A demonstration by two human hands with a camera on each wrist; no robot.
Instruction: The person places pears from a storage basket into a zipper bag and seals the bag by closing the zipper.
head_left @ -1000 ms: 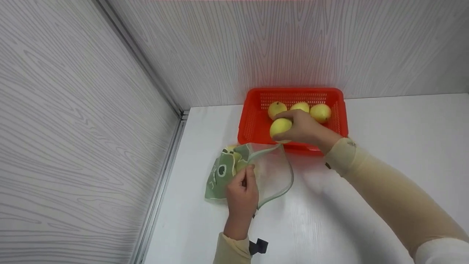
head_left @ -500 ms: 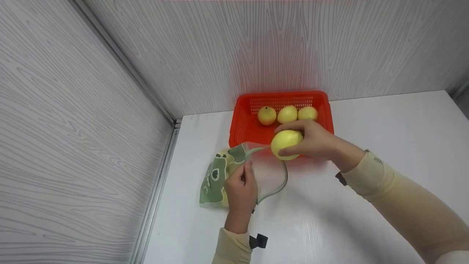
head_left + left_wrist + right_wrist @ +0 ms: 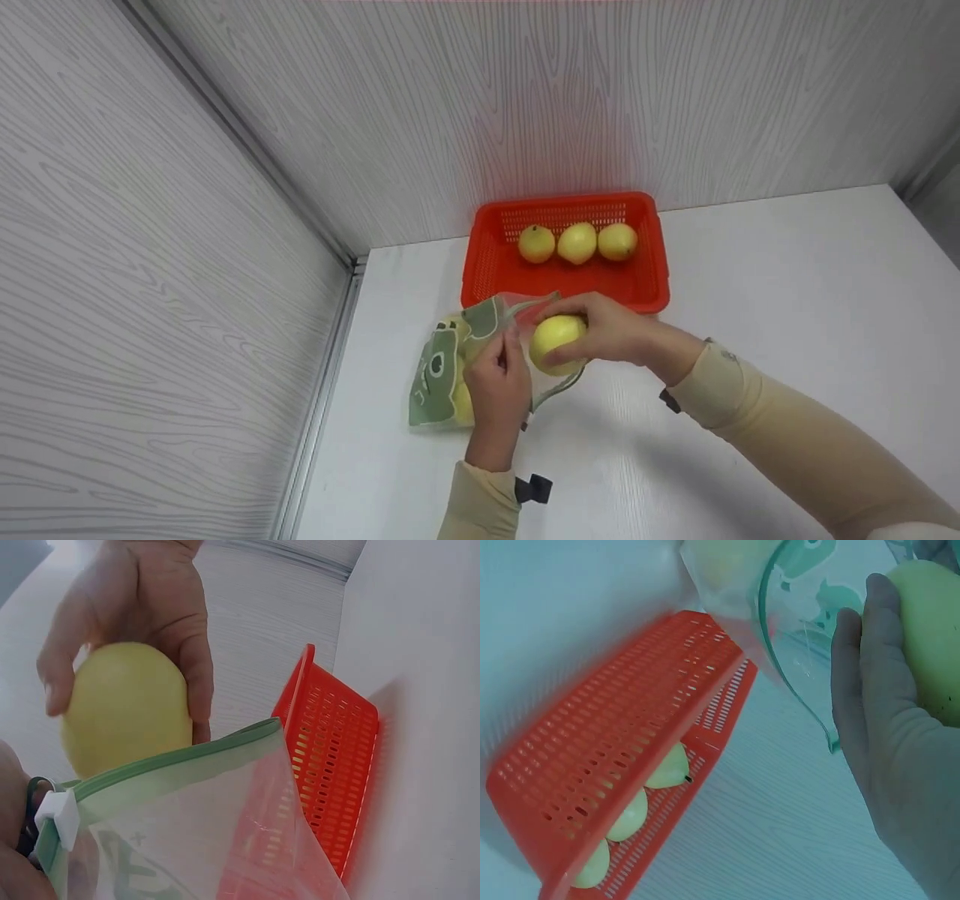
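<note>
Leftmost on the bench (image 3: 757, 300), we had a green-printed clear bag (image 3: 433, 375), yellow showing through it. Next, our left hand (image 3: 499, 390) pinched the bag's edge, thumb and curled fingers together, near a white slider (image 3: 60, 819). Then came a yellow fruit (image 3: 556, 337) at the bag's open mouth; how far inside it was, we could not tell. Behind it stood the red basket (image 3: 536, 283), where we saw three more fruits (image 3: 577, 244) side by side. Rightmost, our right hand (image 3: 611, 330) clamped the yellow fruit between thumb and fingers.
</note>
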